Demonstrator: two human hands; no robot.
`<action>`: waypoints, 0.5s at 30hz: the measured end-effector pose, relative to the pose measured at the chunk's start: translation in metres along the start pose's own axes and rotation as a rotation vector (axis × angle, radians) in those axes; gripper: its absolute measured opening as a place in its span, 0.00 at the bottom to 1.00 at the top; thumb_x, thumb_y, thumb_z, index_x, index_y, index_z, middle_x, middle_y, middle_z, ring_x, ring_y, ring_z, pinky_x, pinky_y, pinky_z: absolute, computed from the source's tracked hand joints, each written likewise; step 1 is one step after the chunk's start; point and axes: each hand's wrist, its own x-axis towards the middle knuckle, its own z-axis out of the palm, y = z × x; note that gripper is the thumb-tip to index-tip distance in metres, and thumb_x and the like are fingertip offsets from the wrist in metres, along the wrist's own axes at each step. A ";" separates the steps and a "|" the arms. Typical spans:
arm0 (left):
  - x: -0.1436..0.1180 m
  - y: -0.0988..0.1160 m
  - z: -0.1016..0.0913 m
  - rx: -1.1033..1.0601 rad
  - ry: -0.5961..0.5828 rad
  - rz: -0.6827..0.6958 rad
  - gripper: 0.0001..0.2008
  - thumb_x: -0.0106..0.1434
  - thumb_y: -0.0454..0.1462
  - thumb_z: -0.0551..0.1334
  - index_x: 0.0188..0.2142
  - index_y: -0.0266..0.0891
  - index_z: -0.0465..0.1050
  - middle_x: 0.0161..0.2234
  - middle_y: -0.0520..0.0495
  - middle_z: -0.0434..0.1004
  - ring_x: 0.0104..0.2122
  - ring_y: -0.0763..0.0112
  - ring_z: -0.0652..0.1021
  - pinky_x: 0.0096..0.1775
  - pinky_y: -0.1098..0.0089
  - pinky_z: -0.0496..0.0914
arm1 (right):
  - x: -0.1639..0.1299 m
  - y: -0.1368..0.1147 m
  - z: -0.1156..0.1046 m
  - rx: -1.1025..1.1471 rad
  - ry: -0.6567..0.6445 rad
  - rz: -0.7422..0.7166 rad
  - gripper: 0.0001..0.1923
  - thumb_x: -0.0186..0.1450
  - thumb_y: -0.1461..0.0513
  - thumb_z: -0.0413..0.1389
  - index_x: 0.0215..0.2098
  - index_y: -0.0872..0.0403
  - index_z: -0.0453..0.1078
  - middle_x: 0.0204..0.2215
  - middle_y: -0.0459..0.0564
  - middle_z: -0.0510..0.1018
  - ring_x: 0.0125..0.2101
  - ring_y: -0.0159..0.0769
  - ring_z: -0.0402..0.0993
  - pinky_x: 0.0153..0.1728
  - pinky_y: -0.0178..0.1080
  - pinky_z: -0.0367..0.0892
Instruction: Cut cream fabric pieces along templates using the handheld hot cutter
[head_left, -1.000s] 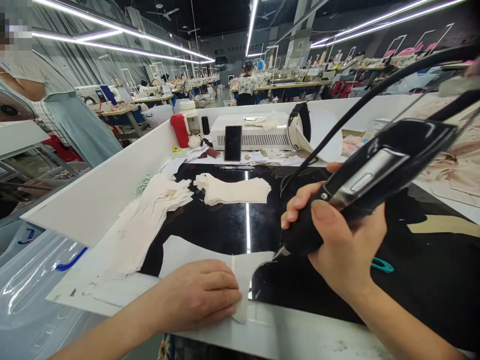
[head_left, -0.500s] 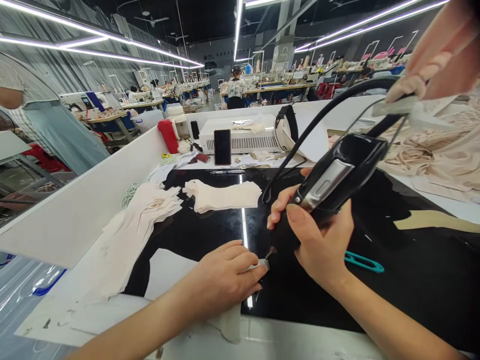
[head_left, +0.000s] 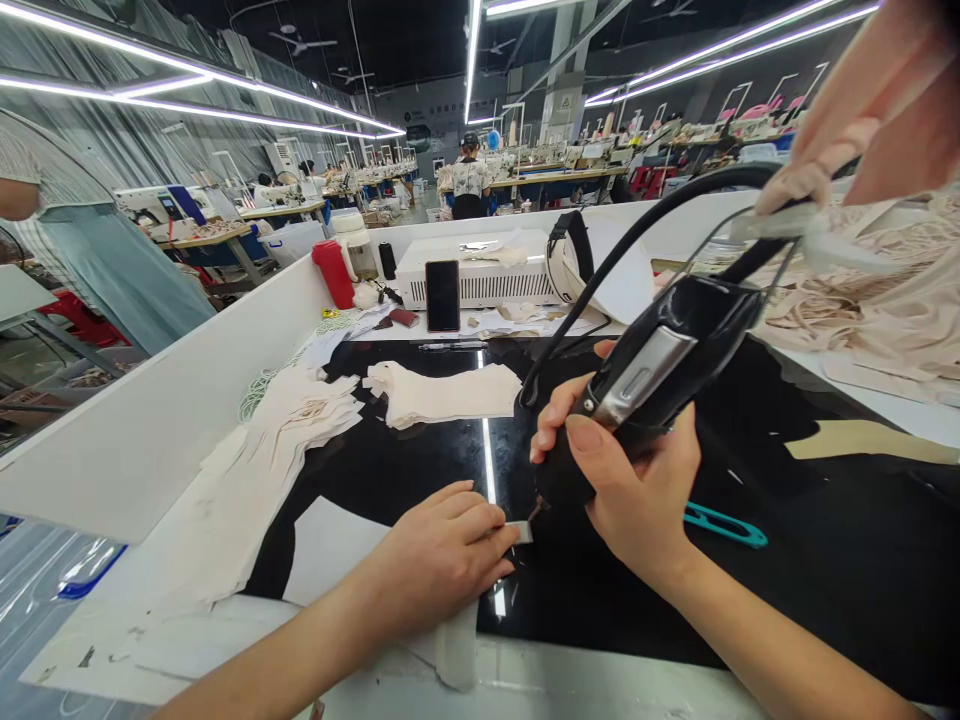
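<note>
1. I judge the step in hand to be working the end of a narrow pale strip [head_left: 520,531] with the tip of a black corded hand tool [head_left: 652,375]; the tool's point sits right at the strip's free end, on the glossy black tabletop [head_left: 825,560]
2. My left hand [head_left: 442,550] lies flat and low, fingers curled down on the strip and pinning it against the table, with only the strip's end showing past the fingertips
3. My right hand [head_left: 630,480] is closed firmly round the tool's dark grip, thumb on top near the silver panel, the tool tilted down and to the left
4. The strip lies between the two hands, touching the left fingertips and just meeting the tool tip
5. The next move, I reckon, calls for a steady tip and the strip kept from creeping under my left fingers
6. A stack of cream fabric pieces [head_left: 442,390] lies farther back, well apart, and teal snips [head_left: 724,525] rest just right of my right wrist
</note>
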 end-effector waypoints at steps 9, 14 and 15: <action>-0.002 -0.001 0.001 -0.025 0.014 -0.007 0.13 0.87 0.39 0.56 0.56 0.36 0.77 0.44 0.47 0.82 0.44 0.64 0.83 0.58 0.59 0.80 | 0.001 -0.003 0.002 0.000 0.011 0.004 0.24 0.68 0.50 0.76 0.50 0.44 0.68 0.32 0.39 0.82 0.22 0.33 0.78 0.22 0.38 0.78; -0.003 -0.001 0.001 -0.032 0.020 -0.010 0.14 0.87 0.39 0.54 0.55 0.35 0.78 0.44 0.46 0.82 0.44 0.63 0.82 0.58 0.59 0.80 | 0.001 -0.004 0.002 0.019 0.019 0.005 0.24 0.68 0.51 0.76 0.52 0.44 0.69 0.32 0.39 0.83 0.22 0.33 0.79 0.23 0.37 0.79; -0.002 -0.001 0.001 -0.029 0.020 -0.008 0.14 0.87 0.39 0.54 0.55 0.35 0.78 0.45 0.46 0.82 0.44 0.63 0.82 0.58 0.58 0.80 | 0.001 -0.004 0.002 0.023 0.017 0.010 0.25 0.68 0.51 0.76 0.52 0.44 0.69 0.32 0.38 0.83 0.22 0.33 0.78 0.22 0.37 0.79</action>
